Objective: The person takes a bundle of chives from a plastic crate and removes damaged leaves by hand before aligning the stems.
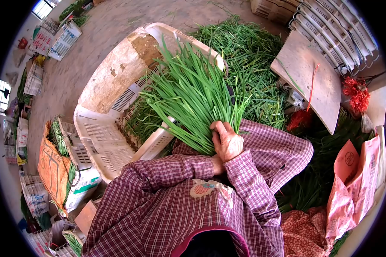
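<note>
A large bunch of long, flat green leaves, apparently garlic chives (197, 98), fans out over my lap and the rim of a white plastic crate. My right hand (228, 143) is closed around the lower end of the bunch, its fingers curled in against the stems. Under my right wrist, my left hand (218, 165) shows only as a strip of skin at the cuff. Its fingers are hidden by the right arm and the leaves. The two forearms cross in front of my checked apron.
The worn white crate (92, 132) holds loose leaves. A heap of green trimmings (257, 64) lies beyond my knee. On the right are a tilted board (311, 79), red ties (356, 94), stacked crates (330, 32) and a pink sack (351, 184). Filled crates line the left.
</note>
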`<state>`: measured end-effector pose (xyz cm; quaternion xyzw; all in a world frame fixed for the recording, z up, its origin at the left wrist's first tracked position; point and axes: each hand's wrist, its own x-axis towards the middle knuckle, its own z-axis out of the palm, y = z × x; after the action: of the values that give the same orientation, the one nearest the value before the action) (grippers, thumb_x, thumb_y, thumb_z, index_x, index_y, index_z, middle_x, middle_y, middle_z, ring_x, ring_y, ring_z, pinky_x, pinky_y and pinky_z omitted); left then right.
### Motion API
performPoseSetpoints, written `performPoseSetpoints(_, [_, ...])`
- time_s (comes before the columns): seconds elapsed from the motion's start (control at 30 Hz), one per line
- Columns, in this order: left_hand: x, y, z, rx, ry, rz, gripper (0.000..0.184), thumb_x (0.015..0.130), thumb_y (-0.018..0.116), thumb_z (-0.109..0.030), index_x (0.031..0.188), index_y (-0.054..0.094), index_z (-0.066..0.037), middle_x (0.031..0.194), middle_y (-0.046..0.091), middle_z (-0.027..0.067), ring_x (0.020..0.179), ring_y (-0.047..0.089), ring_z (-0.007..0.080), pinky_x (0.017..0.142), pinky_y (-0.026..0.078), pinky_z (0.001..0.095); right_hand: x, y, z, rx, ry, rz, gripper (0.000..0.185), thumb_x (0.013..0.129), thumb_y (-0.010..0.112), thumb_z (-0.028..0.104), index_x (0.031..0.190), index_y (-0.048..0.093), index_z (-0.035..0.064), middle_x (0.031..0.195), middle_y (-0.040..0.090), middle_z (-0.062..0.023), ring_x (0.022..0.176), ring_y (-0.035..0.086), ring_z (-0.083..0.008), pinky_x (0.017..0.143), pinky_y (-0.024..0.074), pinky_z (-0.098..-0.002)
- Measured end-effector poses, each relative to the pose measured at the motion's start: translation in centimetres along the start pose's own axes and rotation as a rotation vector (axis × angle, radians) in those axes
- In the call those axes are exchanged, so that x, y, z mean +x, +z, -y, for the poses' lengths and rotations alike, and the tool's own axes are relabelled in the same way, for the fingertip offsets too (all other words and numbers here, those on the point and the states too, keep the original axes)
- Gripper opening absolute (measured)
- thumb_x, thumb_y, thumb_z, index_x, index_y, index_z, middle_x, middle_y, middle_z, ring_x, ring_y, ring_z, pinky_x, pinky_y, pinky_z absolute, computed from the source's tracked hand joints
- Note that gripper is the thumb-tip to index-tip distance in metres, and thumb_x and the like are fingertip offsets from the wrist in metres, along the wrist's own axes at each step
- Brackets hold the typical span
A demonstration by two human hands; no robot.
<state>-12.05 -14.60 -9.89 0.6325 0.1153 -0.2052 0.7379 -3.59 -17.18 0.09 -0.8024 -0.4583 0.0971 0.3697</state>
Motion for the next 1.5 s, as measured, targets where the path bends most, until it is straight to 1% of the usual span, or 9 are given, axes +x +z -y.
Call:
performPoseSetpoints(0.13, [0.2, 0.0, 0.4, 0.041, -0.036, 0.012, 0.043, 0.103, 0.025, -0.024, 0.142, 0.035, -0.009, 0.144, 0.039, 0.0102, 0.129, 0.041, 0.0251, 0.112, 0.032, 0.0376, -0.4, 0.5, -0.6, -0.085, -0.038, 0.042, 0.013, 0.082, 0.062, 0.007, 0.093, 0.060, 0.0132, 0.082, 0.057, -0.0061, 0.067, 0.063, -0.0277, 0.057, 0.0525, -0.0383])
performPoseSetpoints(0.27, [2.0, 0.0, 7.0, -0.038, 0.055, -0.011, 0.045, 0.103, 0.028, -0.030, 0.141, 0.036, -0.008, 0.143, 0.040, 0.0118, 0.128, 0.042, 0.0255, 0.111, 0.034, 0.0402, -0.5, 0.1, 0.6, -0.199, 0.001, 0.067, 0.013, 0.081, 0.065, 0.011, 0.093, 0.063, 0.0140, 0.086, 0.056, -0.0056, 0.067, 0.063, -0.0254, 0.056, 0.0530, -0.0367])
performPoseSetpoints(0.43, [1.5, 0.7, 6.0, -0.266, 0.060, -0.083, 0.048, 0.103, 0.030, -0.035, 0.141, 0.035, -0.007, 0.141, 0.042, 0.0137, 0.126, 0.044, 0.0277, 0.109, 0.037, 0.0436, -0.3, 0.1, 0.9, -0.249, 0.009, 0.074, 0.016, 0.079, 0.070, 0.017, 0.094, 0.064, 0.0136, 0.086, 0.056, -0.0058, 0.068, 0.064, -0.0241, 0.055, 0.0539, -0.0356])
performPoseSetpoints(0.7, [1.9, 1.3, 5.7, -0.226, 0.086, -0.142, 0.043, 0.102, 0.034, -0.032, 0.136, 0.037, -0.006, 0.136, 0.043, 0.0143, 0.122, 0.046, 0.0282, 0.105, 0.040, 0.0432, -0.6, 0.1, 0.9, -0.302, -0.047, 0.061, 0.018, 0.080, 0.071, 0.022, 0.093, 0.063, 0.0123, 0.086, 0.056, -0.0054, 0.071, 0.065, -0.0223, 0.056, 0.0550, -0.0336])
performPoseSetpoints(0.9, [1.5, 1.1, 4.5, -0.217, 0.056, -0.100, 0.039, 0.101, 0.036, -0.030, 0.131, 0.038, -0.006, 0.130, 0.044, 0.0133, 0.117, 0.047, 0.0266, 0.102, 0.041, 0.0417, -0.6, 0.9, 0.7, -0.346, -0.072, 0.020, 0.013, 0.080, 0.068, 0.016, 0.091, 0.063, 0.0110, 0.084, 0.055, -0.0060, 0.071, 0.064, -0.0238, 0.057, 0.0549, -0.0339])
performPoseSetpoints(1.27, [1.3, 1.0, 3.4, -0.179, 0.033, -0.069, 0.031, 0.100, 0.039, -0.026, 0.122, 0.041, -0.005, 0.119, 0.046, 0.0113, 0.108, 0.048, 0.0237, 0.097, 0.044, 0.0389, -3.9, 0.4, -1.1, -0.080, -0.136, 0.147, 0.011, 0.081, 0.066, 0.009, 0.089, 0.060, 0.0095, 0.085, 0.059, -0.0057, 0.079, 0.062, -0.0250, 0.064, 0.0528, -0.0362])
performPoseSetpoints(1.3, [1.3, 1.0, 3.3, -0.173, 0.033, -0.062, 0.030, 0.100, 0.039, -0.025, 0.121, 0.041, -0.005, 0.118, 0.046, 0.0111, 0.107, 0.049, 0.0235, 0.096, 0.044, 0.0387, -4.4, 1.3, -2.1, -0.048, -0.163, 0.113, 0.011, 0.081, 0.066, 0.008, 0.089, 0.060, 0.0088, 0.085, 0.060, -0.0065, 0.079, 0.062, -0.0259, 0.064, 0.0524, -0.0370])
performPoseSetpoints(1.37, [1.4, 0.9, 3.0, -0.158, 0.032, -0.060, 0.028, 0.100, 0.040, -0.025, 0.120, 0.042, -0.005, 0.116, 0.047, 0.0108, 0.106, 0.049, 0.0229, 0.095, 0.044, 0.0382, -2.8, -2.0, 2.0, 0.028, -0.232, 0.048, 0.011, 0.081, 0.064, 0.005, 0.090, 0.059, 0.0066, 0.085, 0.061, -0.0092, 0.079, 0.061, -0.0293, 0.064, 0.0512, -0.0391])
performPoseSetpoints(1.5, [1.4, 0.7, 2.8, -0.133, 0.031, -0.047, 0.025, 0.099, 0.041, -0.023, 0.116, 0.043, -0.004, 0.112, 0.047, 0.0101, 0.102, 0.050, 0.0219, 0.094, 0.045, 0.0371, -3.1, -1.1, 0.5, 0.236, -0.152, 0.037, 0.010, 0.083, 0.061, 0.000, 0.092, 0.057, 0.0032, 0.084, 0.060, -0.0125, 0.078, 0.061, -0.0314, 0.067, 0.0505, -0.0364])
